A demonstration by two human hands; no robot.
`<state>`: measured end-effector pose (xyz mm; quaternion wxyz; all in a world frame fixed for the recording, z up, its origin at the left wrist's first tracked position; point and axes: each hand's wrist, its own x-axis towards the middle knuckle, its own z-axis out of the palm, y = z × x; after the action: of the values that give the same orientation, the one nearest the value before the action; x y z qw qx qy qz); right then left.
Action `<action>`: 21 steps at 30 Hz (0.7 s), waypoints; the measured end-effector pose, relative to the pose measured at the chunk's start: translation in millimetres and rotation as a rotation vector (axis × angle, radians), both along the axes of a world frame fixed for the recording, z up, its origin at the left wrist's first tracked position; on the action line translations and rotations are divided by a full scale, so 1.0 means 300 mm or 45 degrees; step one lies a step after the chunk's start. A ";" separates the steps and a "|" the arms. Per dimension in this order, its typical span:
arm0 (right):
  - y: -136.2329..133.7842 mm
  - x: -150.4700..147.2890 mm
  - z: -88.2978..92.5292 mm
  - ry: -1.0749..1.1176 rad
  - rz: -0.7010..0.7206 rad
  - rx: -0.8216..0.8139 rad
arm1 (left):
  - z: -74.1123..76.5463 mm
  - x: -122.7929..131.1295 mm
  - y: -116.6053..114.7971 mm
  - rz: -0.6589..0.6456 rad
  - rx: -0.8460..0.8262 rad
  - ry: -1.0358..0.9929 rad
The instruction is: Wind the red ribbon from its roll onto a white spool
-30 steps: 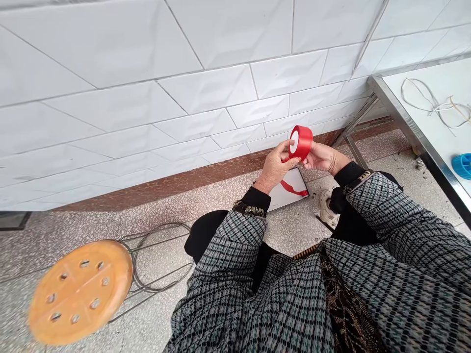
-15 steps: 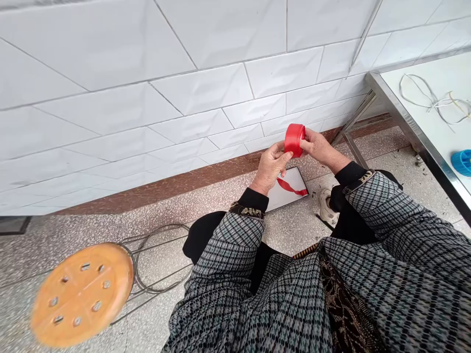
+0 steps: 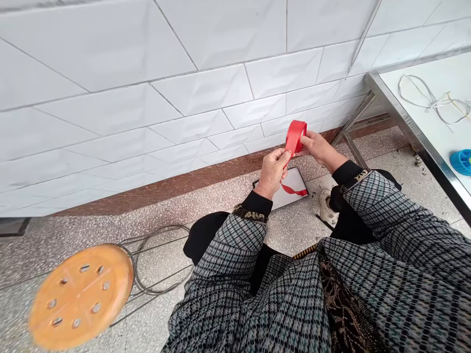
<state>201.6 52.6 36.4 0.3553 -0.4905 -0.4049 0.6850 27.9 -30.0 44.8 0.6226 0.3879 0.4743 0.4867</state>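
A red ribbon roll (image 3: pixel 296 135) is held up in front of the white tiled wall, edge-on to me. My right hand (image 3: pixel 318 147) grips the roll from the right side. My left hand (image 3: pixel 273 170) is closed just below it, thumb and fingers pinching the loose red ribbon end (image 3: pixel 288 159) that comes off the roll. Under the hands a white flat panel (image 3: pixel 285 195) lies on the floor with a strip of red ribbon (image 3: pixel 294 190) across it.
An orange round stool (image 3: pixel 79 295) with a wire frame stands at the lower left. A steel-edged white table (image 3: pixel 429 110) is at the right, carrying loose cords (image 3: pixel 427 98) and a blue round object (image 3: pixel 461 162). A shoe (image 3: pixel 326 206) rests on the speckled floor.
The roll has turned from showing its white core to edge-on and risen slightly. My left hand has closed from a loose hold beside the roll to a pinch on the ribbon end.
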 end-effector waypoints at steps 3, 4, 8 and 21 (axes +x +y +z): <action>-0.036 -0.029 0.040 0.022 -0.035 -0.056 | -0.009 0.006 0.000 0.009 0.030 0.020; -0.047 -0.038 0.052 0.037 -0.050 -0.095 | -0.014 0.009 0.001 0.021 0.046 0.032; -0.070 -0.061 0.079 0.179 -0.155 -0.298 | -0.036 0.022 0.004 0.059 0.082 0.131; -0.080 -0.065 0.047 0.376 -0.009 -0.521 | -0.095 0.044 0.013 0.200 0.078 0.177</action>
<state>182.0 28.6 50.6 0.3062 -0.4485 -0.1997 0.8156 41.0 -26.1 16.3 0.5361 0.4011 0.5302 0.5202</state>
